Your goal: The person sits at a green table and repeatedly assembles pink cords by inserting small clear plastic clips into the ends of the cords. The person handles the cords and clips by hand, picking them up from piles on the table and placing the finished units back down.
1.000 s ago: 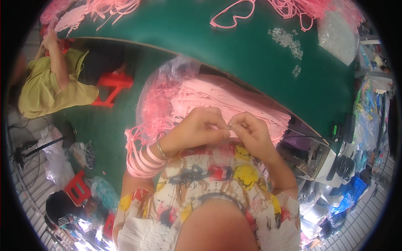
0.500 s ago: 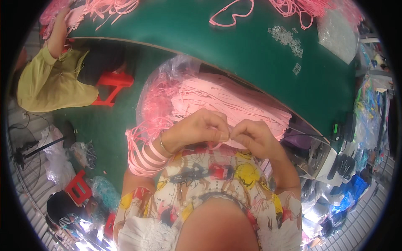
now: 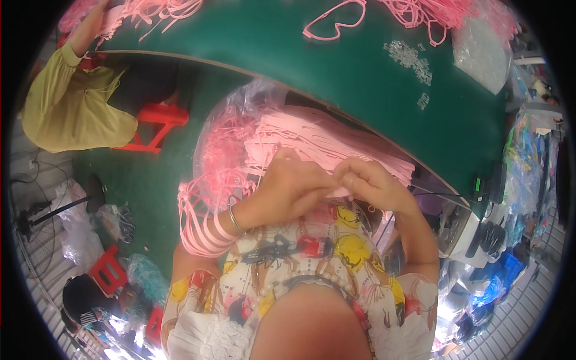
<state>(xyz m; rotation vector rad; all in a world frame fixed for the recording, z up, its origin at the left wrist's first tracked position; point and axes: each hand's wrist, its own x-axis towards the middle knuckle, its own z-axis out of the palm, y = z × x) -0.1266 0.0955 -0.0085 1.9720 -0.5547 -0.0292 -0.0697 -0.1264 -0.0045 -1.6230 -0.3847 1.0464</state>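
Observation:
My left hand [image 3: 297,186] and my right hand [image 3: 369,185] meet in front of my chest, fingertips pinched together. Between them shows a bit of thin pink strap [image 3: 341,192], mostly covered by the fingers. Several looped pink straps [image 3: 201,234] hang over my left forearm, below a bracelet [image 3: 235,219]. Just beyond my hands lies a thick bundle of flat pink straps [image 3: 312,135]. To its left, a clear plastic bag [image 3: 258,90] holds more pink pieces.
A green table [image 3: 372,66] curves across the far side, carrying a pink strap loop [image 3: 336,24], small clear plastic pieces [image 3: 411,60] and pink heaps. At left, a person in a yellow-green top [image 3: 78,114] is near a red stool [image 3: 159,123]. Bagged goods [image 3: 522,162] crowd the right.
Both hands have shifted slightly right, and my left hand has turned so its back shows more. The strap between them is more hidden. The view has shifted a little.

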